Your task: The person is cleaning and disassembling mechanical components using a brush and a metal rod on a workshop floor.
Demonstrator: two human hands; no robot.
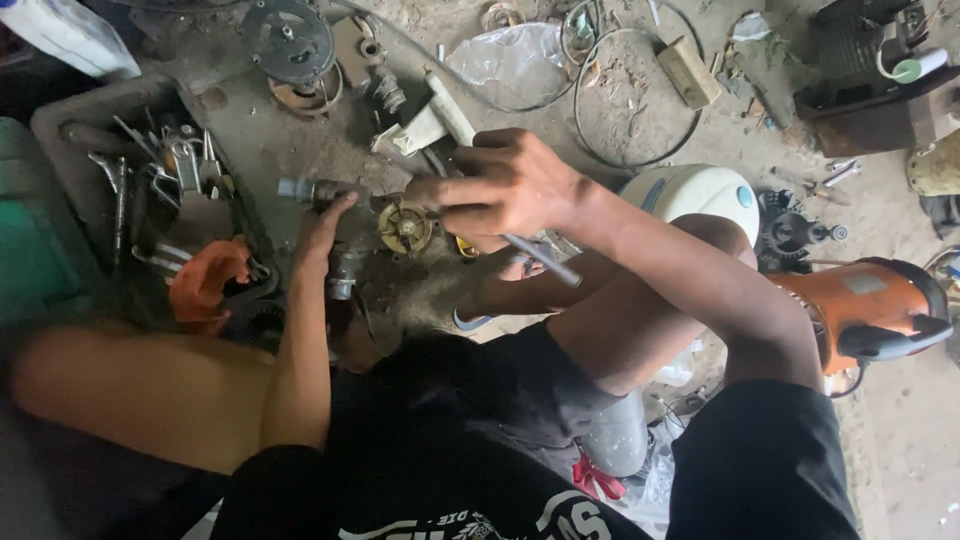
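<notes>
Head view: right hand [510, 185] grips a thin metal rod [545, 260] above the brass-coloured part [404, 228] on the floor; left hand [322, 228], fingers spread, presses the grimy metal body [345, 270] beside it.

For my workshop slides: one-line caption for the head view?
Right hand holds a slim metal tool; left hand steadies a greasy engine part.

right hand [510, 185] grips metal rod [540, 258] | left hand [325, 225] steadies engine part [385, 255] | tool tray [130, 170] beside
</notes>
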